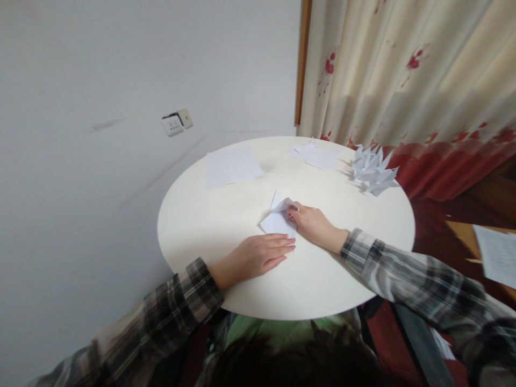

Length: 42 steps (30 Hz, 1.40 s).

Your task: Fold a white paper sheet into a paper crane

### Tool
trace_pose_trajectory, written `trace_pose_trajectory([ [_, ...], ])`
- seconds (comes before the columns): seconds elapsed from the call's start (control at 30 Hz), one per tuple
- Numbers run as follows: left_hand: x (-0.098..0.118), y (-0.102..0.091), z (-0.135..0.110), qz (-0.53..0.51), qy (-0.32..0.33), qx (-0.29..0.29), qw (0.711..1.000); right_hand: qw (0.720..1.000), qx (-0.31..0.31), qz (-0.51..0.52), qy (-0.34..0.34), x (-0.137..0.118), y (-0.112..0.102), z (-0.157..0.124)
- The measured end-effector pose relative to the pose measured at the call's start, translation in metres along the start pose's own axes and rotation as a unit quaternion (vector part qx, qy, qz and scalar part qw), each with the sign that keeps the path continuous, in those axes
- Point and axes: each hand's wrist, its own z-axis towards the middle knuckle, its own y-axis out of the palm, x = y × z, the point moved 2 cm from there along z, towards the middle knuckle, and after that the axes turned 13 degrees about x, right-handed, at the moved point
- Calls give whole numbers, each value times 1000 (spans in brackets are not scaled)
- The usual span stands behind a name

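Note:
A partly folded sheet of white paper lies near the middle of the round white table. My left hand rests flat, fingers stretched out, over the paper's near edge. At the paper's right side, my right hand has its fingers curled in a pinch on a raised flap. The flap stands up off the rest of the sheet, and part of the paper is hidden under both hands.
At the table's back left lies a flat white sheet. Smaller paper pieces lie at the back, and a cluster of folded paper cranes stands at the right edge. A wall borders the left; a curtain hangs behind.

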Motion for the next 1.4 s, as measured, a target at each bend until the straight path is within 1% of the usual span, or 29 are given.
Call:
trace_pose_trajectory([
  [0.27, 1, -1, 2, -4, -7, -6, 1000, 1000, -13, -7, 4, -1, -2, 1],
  [0.47, 1, -2, 2, -3, -4, -5, 1000, 1000, -7, -7, 3, 0, -1, 0],
  [0.73, 0, -1, 2, 1, 2, -9, 1000, 1000, -21, -1, 10, 0, 0, 1],
  [0.93, 0, -1, 1, -1, 3, -14, 1000, 1000, -17, 1, 3, 0, -1, 0],
  [1.13, 0, -1, 1, -17, -33, 0, 999, 1000, -13, 1, 6, 0, -2, 0],
  [1.4, 1, -1, 2, 0, -7, -6, 1000, 1000, -24, 0, 10, -2, -4, 1],
])
